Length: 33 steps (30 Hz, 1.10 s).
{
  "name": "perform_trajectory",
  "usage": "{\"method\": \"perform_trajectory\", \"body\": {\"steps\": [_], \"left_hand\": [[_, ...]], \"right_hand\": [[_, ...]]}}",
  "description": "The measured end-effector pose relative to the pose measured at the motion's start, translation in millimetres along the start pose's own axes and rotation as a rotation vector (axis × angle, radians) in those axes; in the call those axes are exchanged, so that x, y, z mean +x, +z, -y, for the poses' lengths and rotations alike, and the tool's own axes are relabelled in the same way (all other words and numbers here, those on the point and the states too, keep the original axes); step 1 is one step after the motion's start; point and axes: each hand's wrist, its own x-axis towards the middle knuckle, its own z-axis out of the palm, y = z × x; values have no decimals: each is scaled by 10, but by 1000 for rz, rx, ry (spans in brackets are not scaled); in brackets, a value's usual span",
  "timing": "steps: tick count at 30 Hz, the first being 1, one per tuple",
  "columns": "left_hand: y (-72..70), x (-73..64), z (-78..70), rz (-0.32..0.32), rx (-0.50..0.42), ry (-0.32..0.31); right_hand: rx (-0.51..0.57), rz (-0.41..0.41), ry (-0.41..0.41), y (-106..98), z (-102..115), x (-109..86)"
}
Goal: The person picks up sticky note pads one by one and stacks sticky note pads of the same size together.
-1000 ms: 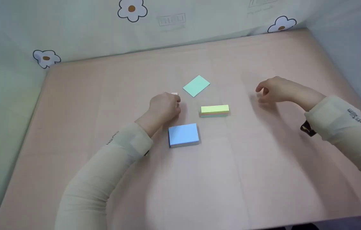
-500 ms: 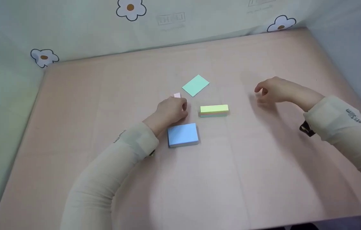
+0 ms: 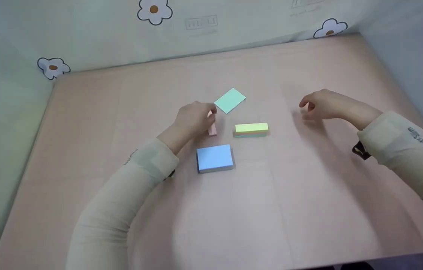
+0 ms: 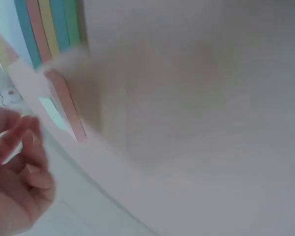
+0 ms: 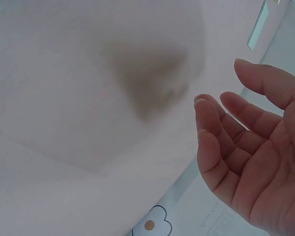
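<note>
My left hand hovers over a narrow pink sticky note pad, its fingers loosely bent. In the left wrist view the hand shows nothing between thumb and fingers, and the pink pad stands apart from it on the table. Nearer the body lies a thick blue-topped sticky note pad, its layered colours showing from the side. A narrow yellow-topped pad sits to the right. Beyond them is a flat mint green pad. My right hand hangs loosely curled over the table, holding nothing.
A pale pink cloth covers the table. Light curtains printed with flowers rise at the back and both sides. The table's front edge shows at bottom right.
My left hand first shifted right and toward the body, then back and away, uncovering the near end of the pink pad. My right hand has stayed in place.
</note>
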Motion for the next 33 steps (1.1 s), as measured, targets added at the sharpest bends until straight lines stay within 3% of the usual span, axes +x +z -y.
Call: {"method": "perform_trajectory", "body": {"steps": [2,4,7,10,13,18,28,33], "left_hand": [[-54,-1,93,-80,92,122],[-83,13,190,-108,196,253],[-74,57,313,-42,280,397],[-22,111,385,34,295,461],[37,160,416,57,261,460],[80,208,411,62,208,404],[90,166,320,115,133,215],[78,98,353,111,165,200]], "right_hand": [[-1,-1,0,4,1,4],[-1,-3,-1,9,-1,7],[-1,-6,-5,14,-7,9],[2,-11,-8,19,-10,6],[0,-11,-7,19,-18,2],[-11,-16,-7,16,-48,-8],[-13,-6,-4,-4,-31,19],[-23,-56,-32,-69,170,68]]}}
